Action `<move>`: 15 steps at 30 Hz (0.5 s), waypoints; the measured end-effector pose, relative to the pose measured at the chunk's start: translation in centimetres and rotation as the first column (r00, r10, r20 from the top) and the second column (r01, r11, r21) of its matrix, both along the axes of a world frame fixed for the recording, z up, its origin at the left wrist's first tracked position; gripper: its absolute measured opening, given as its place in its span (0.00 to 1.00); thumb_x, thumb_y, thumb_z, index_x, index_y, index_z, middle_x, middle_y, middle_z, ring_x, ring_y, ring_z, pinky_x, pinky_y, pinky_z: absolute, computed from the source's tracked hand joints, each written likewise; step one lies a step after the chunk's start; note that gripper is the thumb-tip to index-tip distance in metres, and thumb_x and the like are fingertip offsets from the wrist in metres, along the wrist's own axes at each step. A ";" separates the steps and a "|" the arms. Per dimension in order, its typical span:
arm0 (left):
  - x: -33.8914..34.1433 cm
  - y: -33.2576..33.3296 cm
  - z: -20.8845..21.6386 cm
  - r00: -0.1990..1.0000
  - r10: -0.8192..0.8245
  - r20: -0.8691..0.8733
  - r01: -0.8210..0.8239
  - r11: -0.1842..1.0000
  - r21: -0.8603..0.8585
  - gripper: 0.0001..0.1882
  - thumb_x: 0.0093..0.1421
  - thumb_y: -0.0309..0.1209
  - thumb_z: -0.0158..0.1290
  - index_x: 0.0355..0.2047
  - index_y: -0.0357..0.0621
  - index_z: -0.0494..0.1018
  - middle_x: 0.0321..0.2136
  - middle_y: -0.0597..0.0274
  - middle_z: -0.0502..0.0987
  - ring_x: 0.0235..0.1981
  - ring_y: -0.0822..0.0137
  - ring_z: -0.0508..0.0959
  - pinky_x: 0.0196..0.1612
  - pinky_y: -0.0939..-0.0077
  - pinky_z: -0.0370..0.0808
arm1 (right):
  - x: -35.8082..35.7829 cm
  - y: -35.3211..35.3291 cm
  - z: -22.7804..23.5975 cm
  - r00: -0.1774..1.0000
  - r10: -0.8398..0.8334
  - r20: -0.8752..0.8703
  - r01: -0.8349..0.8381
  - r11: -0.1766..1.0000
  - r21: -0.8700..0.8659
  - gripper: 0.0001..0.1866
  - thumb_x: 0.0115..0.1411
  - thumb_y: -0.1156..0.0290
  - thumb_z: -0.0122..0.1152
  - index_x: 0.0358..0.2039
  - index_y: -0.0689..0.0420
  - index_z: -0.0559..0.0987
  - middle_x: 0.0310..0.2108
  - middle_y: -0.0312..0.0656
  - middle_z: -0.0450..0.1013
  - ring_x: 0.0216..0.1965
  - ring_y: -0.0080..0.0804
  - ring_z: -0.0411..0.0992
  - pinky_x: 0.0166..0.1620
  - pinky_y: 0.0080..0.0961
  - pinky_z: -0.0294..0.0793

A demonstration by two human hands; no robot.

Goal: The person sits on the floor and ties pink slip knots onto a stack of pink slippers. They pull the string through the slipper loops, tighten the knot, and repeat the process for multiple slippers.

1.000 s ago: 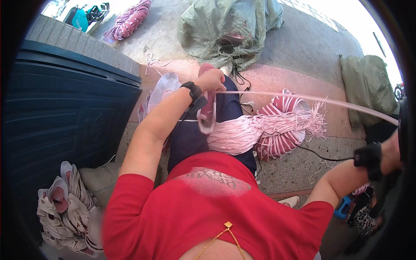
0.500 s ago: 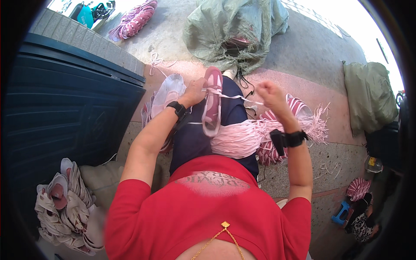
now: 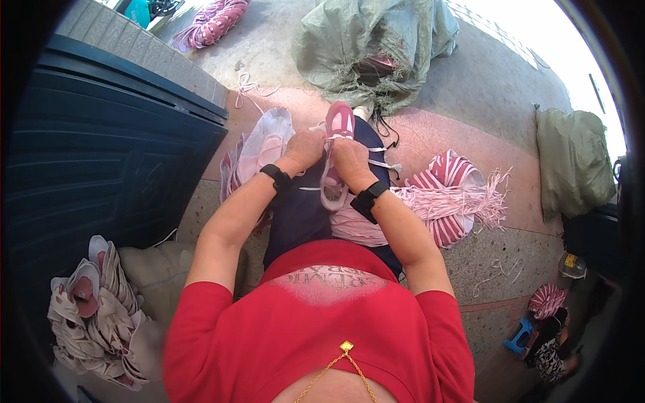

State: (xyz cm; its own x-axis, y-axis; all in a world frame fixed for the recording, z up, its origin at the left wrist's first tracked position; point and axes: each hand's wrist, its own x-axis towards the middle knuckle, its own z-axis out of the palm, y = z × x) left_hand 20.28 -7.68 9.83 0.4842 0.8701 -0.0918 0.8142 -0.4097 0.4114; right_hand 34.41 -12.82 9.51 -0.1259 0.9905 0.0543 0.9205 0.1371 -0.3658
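A pink and dark-red shoe upper (image 3: 341,117) stands over my dark-trousered lap, with a white shoelace (image 3: 377,149) threaded across it. My left hand (image 3: 306,148) is closed at the upper's left edge, and a white lace piece shows at its fingertips. Over the upper's middle my right hand (image 3: 353,161) is closed, its fingers at the lacing and partly hidden; lace ends hang out to its right. A thick bundle of pale pink laces (image 3: 437,203) lies across my right thigh. White and pink shoe uppers (image 3: 269,138) are piled beside my left knee.
Striped red-and-white uppers (image 3: 447,168) lie on the right. A green woven sack (image 3: 376,47) stands ahead, another sack (image 3: 574,161) far right. The dark blue door (image 3: 114,148) bounds the left. Beige uppers (image 3: 101,316) are heaped at lower left.
My right hand has come in from the right, where it held the lace stretched out, to the middle of the upper. The left hand stays at the upper's left edge.
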 end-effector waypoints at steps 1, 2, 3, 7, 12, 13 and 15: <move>0.1 -0.2 0.4 1.000 -0.002 -0.006 0.002 1.000 0.018 0.10 0.56 0.33 0.48 0.30 0.41 0.76 0.27 0.43 0.74 0.34 0.47 0.75 0.37 0.57 0.74 | -0.1 0.2 0.1 0.997 0.029 0.066 -0.030 0.999 0.013 0.05 0.52 0.72 0.55 0.25 0.58 0.76 0.24 0.45 0.74 0.29 0.38 0.77 0.30 0.31 0.76; 0.2 -0.4 0.6 1.000 -0.003 -0.012 0.004 0.999 0.036 0.10 0.56 0.33 0.48 0.30 0.41 0.76 0.26 0.43 0.74 0.33 0.47 0.75 0.36 0.57 0.74 | -0.4 0.3 0.1 0.995 0.031 0.090 -0.031 1.000 0.005 0.05 0.52 0.72 0.55 0.25 0.58 0.76 0.24 0.45 0.74 0.29 0.38 0.77 0.30 0.31 0.76; 0.3 -0.5 0.6 0.999 -0.004 -0.037 0.006 0.999 0.052 0.09 0.55 0.32 0.48 0.29 0.41 0.76 0.26 0.43 0.74 0.33 0.47 0.75 0.36 0.57 0.74 | -0.7 0.4 0.0 0.993 0.031 0.114 -0.031 1.000 -0.002 0.05 0.52 0.72 0.55 0.25 0.58 0.76 0.24 0.44 0.74 0.29 0.38 0.77 0.30 0.31 0.76; 0.9 -0.4 1.4 0.993 0.013 -0.114 0.003 0.990 0.138 0.08 0.53 0.30 0.50 0.27 0.39 0.75 0.24 0.42 0.74 0.32 0.48 0.76 0.35 0.57 0.75 | 0.7 0.3 -0.4 0.974 0.149 0.171 -0.149 0.989 -0.013 0.06 0.54 0.72 0.52 0.26 0.58 0.77 0.24 0.46 0.73 0.27 0.39 0.76 0.28 0.33 0.75; -0.6 -0.4 4.0 0.976 0.166 -0.138 -0.142 0.975 0.172 0.07 0.50 0.27 0.48 0.27 0.38 0.74 0.26 0.46 0.77 0.35 0.48 0.76 0.36 0.58 0.75 | 9.5 -0.5 17.0 0.267 -0.341 -0.902 -0.443 0.788 -0.429 0.14 0.62 0.68 0.41 0.19 0.54 0.65 0.13 0.28 0.57 0.15 0.18 0.55 0.24 0.18 0.57; -1.0 -0.5 3.8 0.965 0.211 -0.158 -0.192 0.973 0.125 0.08 0.51 0.27 0.48 0.29 0.38 0.74 0.27 0.46 0.77 0.36 0.47 0.76 0.36 0.58 0.75 | 11.8 -0.9 22.8 -0.015 -0.269 -0.963 -0.456 0.859 -0.233 0.11 0.62 0.67 0.42 0.22 0.54 0.65 0.12 0.27 0.53 0.14 0.18 0.51 0.23 0.19 0.54; -0.2 0.4 3.6 0.953 0.250 -0.173 -0.249 0.968 0.028 0.10 0.51 0.28 0.48 0.32 0.37 0.74 0.28 0.44 0.77 0.37 0.46 0.75 0.37 0.57 0.75 | 18.5 -4.1 32.8 -0.355 0.077 -0.932 -0.237 0.957 0.170 0.08 0.59 0.74 0.41 0.23 0.54 0.64 0.12 0.27 0.49 0.16 0.18 0.49 0.28 0.23 0.53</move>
